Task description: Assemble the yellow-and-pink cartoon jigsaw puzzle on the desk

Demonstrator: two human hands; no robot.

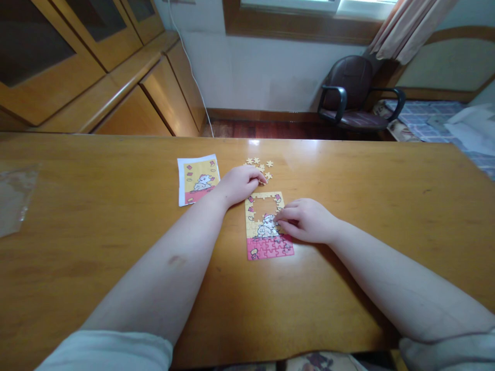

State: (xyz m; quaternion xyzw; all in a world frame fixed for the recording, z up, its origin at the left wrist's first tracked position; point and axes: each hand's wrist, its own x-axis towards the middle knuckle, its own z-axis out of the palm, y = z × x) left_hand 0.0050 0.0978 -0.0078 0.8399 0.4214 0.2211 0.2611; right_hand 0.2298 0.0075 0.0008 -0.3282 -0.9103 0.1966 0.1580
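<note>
A small jigsaw puzzle [266, 242] lies on the wooden table [96, 232], yellow above and pink below, with a hole near its top. My right hand [307, 220] rests on its right edge, fingers curled together at a spot beside the hole. My left hand [240, 183] is just above the puzzle, fingers bent down onto the loose pieces [260, 164] scattered behind it. What either hand pinches is too small to see. A printed reference picture [198, 179] lies to the left of my left hand.
A clear plastic bag [15, 196] lies at the table's left edge. Wooden cabinets [96, 62] stand at the left. A dark office chair [353, 93] stands beyond the table, and a bed [444, 118] is at the right.
</note>
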